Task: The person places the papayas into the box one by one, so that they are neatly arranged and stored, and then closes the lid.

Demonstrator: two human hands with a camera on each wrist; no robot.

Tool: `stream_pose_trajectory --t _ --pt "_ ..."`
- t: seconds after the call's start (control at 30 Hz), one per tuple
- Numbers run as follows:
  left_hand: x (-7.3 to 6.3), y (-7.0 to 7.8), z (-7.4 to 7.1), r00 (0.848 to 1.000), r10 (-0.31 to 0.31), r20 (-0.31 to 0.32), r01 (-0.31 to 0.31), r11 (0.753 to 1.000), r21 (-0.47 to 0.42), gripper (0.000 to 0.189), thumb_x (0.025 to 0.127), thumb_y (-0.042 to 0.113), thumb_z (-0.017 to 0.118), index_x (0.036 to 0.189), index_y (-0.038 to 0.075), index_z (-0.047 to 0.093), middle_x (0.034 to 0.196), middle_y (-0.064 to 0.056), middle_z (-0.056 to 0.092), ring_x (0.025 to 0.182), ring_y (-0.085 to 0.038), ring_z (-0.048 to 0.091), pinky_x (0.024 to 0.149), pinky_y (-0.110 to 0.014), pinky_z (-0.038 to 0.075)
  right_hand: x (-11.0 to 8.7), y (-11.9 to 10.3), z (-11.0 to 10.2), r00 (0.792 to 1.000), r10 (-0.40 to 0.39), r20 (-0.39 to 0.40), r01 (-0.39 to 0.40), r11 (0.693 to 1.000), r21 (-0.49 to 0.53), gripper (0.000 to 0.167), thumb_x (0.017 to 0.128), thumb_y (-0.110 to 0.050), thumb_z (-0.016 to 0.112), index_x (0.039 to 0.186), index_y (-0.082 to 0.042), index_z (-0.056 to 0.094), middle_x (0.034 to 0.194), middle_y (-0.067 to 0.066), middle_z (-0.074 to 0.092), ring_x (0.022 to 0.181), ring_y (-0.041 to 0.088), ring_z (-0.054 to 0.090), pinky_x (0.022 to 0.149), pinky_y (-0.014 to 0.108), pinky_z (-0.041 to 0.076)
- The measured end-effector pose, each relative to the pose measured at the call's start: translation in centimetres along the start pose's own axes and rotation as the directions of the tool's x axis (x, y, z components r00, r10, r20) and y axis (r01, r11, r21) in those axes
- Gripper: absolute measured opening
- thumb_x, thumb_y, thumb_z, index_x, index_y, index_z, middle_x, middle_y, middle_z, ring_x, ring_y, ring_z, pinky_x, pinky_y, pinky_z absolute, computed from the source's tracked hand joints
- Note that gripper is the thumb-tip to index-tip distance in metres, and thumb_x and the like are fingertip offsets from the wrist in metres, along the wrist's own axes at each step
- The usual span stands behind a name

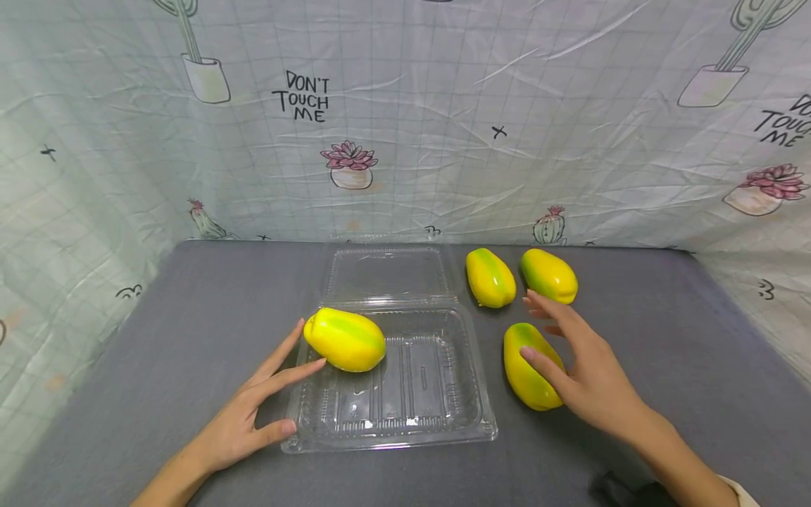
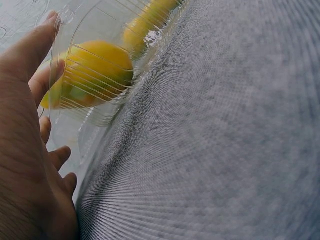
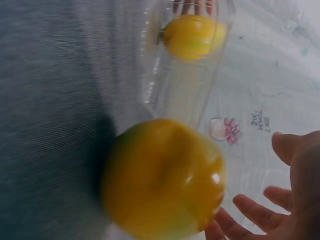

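One yellow-green papaya [image 1: 345, 339] lies in the left part of a clear plastic clamshell container [image 1: 421, 436], whose lid [image 1: 389, 274] is folded back. My left hand [image 1: 243, 419] is at the container's left side, fingers spread and fairly straight. Its fingertips are close against the papaya's left end; whether they touch the fruit is unclear. My right hand [image 1: 589, 366] hovers over a second papaya [image 1: 529, 377], right of the container, thumb and fingers apart. In the right wrist view a gap shows between that hand and the nearby papaya [image 3: 162, 180].
Two more papayas, one [image 1: 491, 278] beside the lid and one [image 1: 550, 274] further right, lie at the back of the grey table [image 1: 158, 352]. A printed curtain [image 1: 412, 141] hangs behind. A dark object [image 1: 624, 489] shows at the front edge, below my right forearm.
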State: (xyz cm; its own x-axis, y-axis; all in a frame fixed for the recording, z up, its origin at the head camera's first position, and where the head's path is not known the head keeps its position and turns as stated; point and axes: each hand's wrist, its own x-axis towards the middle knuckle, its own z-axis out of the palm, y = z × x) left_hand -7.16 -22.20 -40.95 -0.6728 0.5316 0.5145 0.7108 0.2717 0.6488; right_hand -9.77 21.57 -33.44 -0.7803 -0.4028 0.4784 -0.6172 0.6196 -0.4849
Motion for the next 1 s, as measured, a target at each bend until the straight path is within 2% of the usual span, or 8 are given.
stream_pose_trajectory --t 0.27,0.43,0.57,0.6,0.67,0.83,0.9,1.0 --pt "0.0 -0.1 0.1 1.0 0.006 -0.004 -0.006 1.0 0.001 0.058 0.09 0.032 0.063 0.138 0.003 0.049 0.155 -0.028 0.009 0.142 -0.042 0.01 0.109 -0.024 0.012 -1.9 1.4 -0.4 0.995 0.105 -0.006 -0.105 0.994 -0.016 0.078 0.086 -0.004 0.07 0.15 -0.02 0.03 0.139 0.001 0.046 0.115 0.018 0.05 0.09 0.011 0.037" --pt "-0.2 -0.2 0.2 1.0 0.001 -0.003 -0.001 1.0 0.004 0.058 0.089 0.031 0.063 0.139 0.003 0.049 0.155 -0.028 0.008 0.142 -0.042 0.01 0.109 -0.026 0.013 -2.8 2.2 -0.3 0.992 0.129 0.017 -0.128 0.991 -0.043 0.077 0.086 -0.007 0.07 0.15 -0.021 0.029 0.14 -0.004 0.044 0.109 0.015 0.05 0.082 0.015 0.042" --pt "-0.3 -0.1 0.2 1.0 -0.017 0.003 0.017 1.0 0.001 0.058 0.089 0.03 0.064 0.139 0.004 0.049 0.155 -0.027 0.008 0.142 -0.042 0.009 0.105 -0.057 0.019 -3.4 2.8 -0.3 0.991 0.13 0.026 -0.129 0.99 -0.05 0.079 0.087 -0.006 0.069 0.151 -0.021 0.027 0.14 -0.005 0.042 0.105 0.012 0.051 0.077 0.02 0.046" --pt "-0.3 -0.1 0.2 1.0 -0.017 0.003 0.017 1.0 0.0 0.058 0.089 0.029 0.064 0.139 0.004 0.049 0.155 -0.027 0.008 0.142 -0.042 0.009 0.104 -0.057 0.02 -3.5 3.0 -0.3 0.991 0.129 0.027 -0.127 0.991 -0.046 0.079 0.086 -0.006 0.069 0.152 -0.021 0.026 0.141 -0.004 0.042 0.105 0.012 0.051 0.075 0.021 0.047" --pt "-0.3 -0.1 0.2 1.0 -0.021 0.003 0.021 1.0 -0.003 0.058 0.088 0.028 0.064 0.139 0.004 0.049 0.155 -0.027 0.008 0.142 -0.042 0.009 0.096 -0.069 0.021 -3.6 3.3 -0.2 0.991 0.128 0.034 -0.127 0.991 -0.04 0.08 0.087 -0.005 0.069 0.152 -0.021 0.025 0.141 -0.003 0.042 0.104 0.013 0.052 0.073 0.024 0.049" --pt "-0.4 0.0 0.2 1.0 -0.018 0.002 0.018 1.0 0.005 0.057 0.088 0.027 0.064 0.138 0.003 0.049 0.155 -0.028 0.009 0.142 -0.042 0.01 0.105 -0.052 0.019 -3.8 3.8 0.2 0.984 0.165 0.066 -0.162 0.985 -0.052 0.077 0.089 -0.012 0.067 0.152 -0.024 0.025 0.138 0.003 0.046 0.101 0.016 0.054 0.071 0.029 0.05" --pt "-0.3 0.0 0.2 1.0 -0.015 0.002 0.015 1.0 0.004 0.057 0.089 0.027 0.064 0.138 0.003 0.049 0.154 -0.029 0.009 0.142 -0.042 0.01 0.108 -0.039 0.017 -4.0 3.9 0.5 0.979 0.187 0.081 -0.182 0.982 -0.056 0.074 0.09 -0.015 0.066 0.152 -0.026 0.026 0.139 0.005 0.046 0.101 0.017 0.054 0.07 0.03 0.05" --pt "-0.3 0.0 0.2 1.0 -0.016 0.002 0.016 1.0 0.003 0.057 0.089 0.027 0.064 0.138 0.003 0.049 0.154 -0.028 0.009 0.142 -0.042 0.01 0.108 -0.034 0.015 -4.2 4.1 0.9 0.973 0.207 0.103 -0.204 0.978 -0.042 0.071 0.092 -0.017 0.064 0.151 -0.027 0.027 0.142 0.006 0.044 0.102 0.019 0.055 0.073 0.032 0.051"
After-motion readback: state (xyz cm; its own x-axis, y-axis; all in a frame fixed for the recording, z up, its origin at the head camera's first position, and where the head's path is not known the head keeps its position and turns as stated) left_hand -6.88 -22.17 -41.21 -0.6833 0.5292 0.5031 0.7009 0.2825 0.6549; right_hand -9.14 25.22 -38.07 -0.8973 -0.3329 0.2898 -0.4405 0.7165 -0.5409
